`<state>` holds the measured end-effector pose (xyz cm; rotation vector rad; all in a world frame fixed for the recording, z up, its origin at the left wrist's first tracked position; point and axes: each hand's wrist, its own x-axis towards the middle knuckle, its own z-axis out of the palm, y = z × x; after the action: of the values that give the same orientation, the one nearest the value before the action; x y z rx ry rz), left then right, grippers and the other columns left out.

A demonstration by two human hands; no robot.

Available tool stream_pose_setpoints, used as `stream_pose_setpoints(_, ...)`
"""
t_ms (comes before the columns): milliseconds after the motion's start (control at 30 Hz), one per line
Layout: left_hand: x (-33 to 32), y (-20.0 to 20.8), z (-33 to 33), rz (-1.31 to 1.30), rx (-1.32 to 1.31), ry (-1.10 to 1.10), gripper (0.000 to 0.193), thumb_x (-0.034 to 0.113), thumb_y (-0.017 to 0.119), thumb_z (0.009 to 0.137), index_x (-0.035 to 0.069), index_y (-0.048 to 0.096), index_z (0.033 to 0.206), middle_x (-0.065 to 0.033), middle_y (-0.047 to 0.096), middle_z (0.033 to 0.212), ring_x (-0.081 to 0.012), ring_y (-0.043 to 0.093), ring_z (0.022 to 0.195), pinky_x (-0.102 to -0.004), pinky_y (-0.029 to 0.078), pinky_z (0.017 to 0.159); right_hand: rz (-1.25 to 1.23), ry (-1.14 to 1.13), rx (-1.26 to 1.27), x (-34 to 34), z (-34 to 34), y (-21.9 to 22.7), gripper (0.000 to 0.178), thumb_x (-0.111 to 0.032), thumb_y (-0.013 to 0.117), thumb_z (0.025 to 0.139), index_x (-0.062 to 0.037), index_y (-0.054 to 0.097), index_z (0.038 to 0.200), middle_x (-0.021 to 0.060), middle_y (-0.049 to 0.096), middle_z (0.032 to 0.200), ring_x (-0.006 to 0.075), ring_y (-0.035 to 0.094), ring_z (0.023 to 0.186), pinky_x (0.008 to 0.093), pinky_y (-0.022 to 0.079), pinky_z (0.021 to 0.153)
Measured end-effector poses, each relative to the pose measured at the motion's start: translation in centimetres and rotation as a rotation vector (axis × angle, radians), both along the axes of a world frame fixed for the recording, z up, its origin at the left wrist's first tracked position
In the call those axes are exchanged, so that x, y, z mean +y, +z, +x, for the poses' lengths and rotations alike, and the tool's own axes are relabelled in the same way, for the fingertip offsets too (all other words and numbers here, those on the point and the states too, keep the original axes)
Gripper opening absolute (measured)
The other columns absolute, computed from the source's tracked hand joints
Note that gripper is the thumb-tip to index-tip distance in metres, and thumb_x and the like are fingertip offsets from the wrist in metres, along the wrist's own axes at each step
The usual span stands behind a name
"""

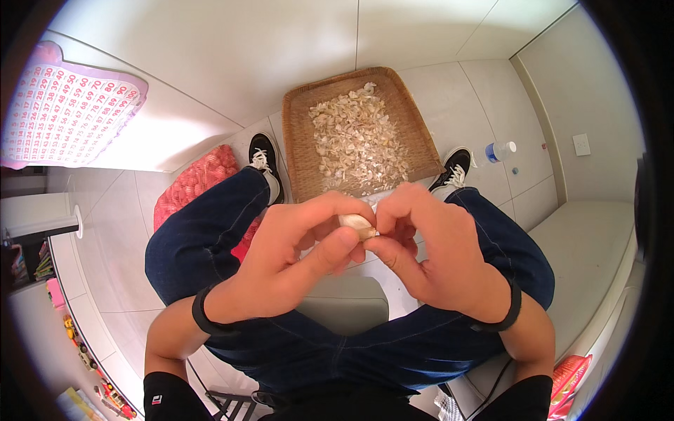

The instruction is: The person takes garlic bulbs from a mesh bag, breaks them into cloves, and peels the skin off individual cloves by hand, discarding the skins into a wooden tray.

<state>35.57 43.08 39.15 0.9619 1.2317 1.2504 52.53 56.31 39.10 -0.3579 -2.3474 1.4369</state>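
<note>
Between the thumb and fingers of my left hand (291, 256) is a pale garlic clove (359, 224), its browner end turned toward my right hand (439, 256). My right thumb and forefinger are pinched together at that end, touching the clove. Just beyond both hands, a woven bamboo tray (298, 151) lies on the floor between my feet. Papery garlic skins (358, 137) are heaped across it. The curled fingers partly hide the clove's underside.
A red mesh bag of garlic bulbs (196, 184) lies beside my left leg. A clear plastic bottle (498, 151) rests on the tiles past my right shoe. A grey bench (579, 259) runs along the right, and a number chart (70, 112) hangs at the left.
</note>
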Motion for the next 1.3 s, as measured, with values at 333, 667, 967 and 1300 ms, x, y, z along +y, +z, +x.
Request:
stream_pose_setpoints(333,0.2,0.5,-0.2,0.094,0.078,-0.002,0.029,0.022,0.053,0.103,-0.006,0.061,0.11,-0.0104,0.069,0.073,-0.0115,0.065,0.058,-0.0203,0.045,0.051,-1.021,0.033,-0.018,0.3,0.3,0.8,0.01,-0.003,0.058,0.098,-0.0023,0.056,0.108,0.0036,0.063,0.088,0.0075,0.061,0.069,0.0202,0.045,0.056)
stream_pose_setpoints(667,0.0,0.7,0.1,0.096,0.093,-0.002,0.033,0.025,0.057,0.103,-0.007,0.061,0.109,-0.0113,0.069,0.073,-0.0121,0.065,0.058,-0.0205,0.047,0.051,-1.081,0.083,-0.029,0.3,0.3,0.6,0.01,-0.006,0.055,0.1,0.0004,0.049,0.105,0.0109,0.063,0.09,0.0151,0.067,0.065,0.0259,0.053,0.053)
stream_pose_setpoints(967,-0.2,0.8,0.3,0.064,0.105,0.03,0.035,0.026,0.062,0.101,-0.008,0.061,0.109,-0.0108,0.069,0.076,-0.011,0.065,0.06,-0.0211,0.048,0.054,-1.147,0.048,-0.003,0.0,0.3,0.8,0.006,-0.005,0.054,0.101,-0.0019,0.053,0.105,0.0041,0.061,0.088,0.0075,0.062,0.067,0.0213,0.048,0.057)
stream_pose_setpoints(1300,-0.1,0.3,0.7,0.115,0.273,0.07,0.028,0.014,0.074,0.092,-0.008,0.062,0.105,-0.0122,0.072,0.087,-0.0121,0.07,0.072,-0.0232,0.055,0.065,-0.939,-0.071,0.03,-0.7,0.4,0.3,0.007,-0.004,0.054,0.1,0.0014,0.054,0.105,0.0054,0.064,0.087,0.0067,0.062,0.069,0.0207,0.049,0.059)
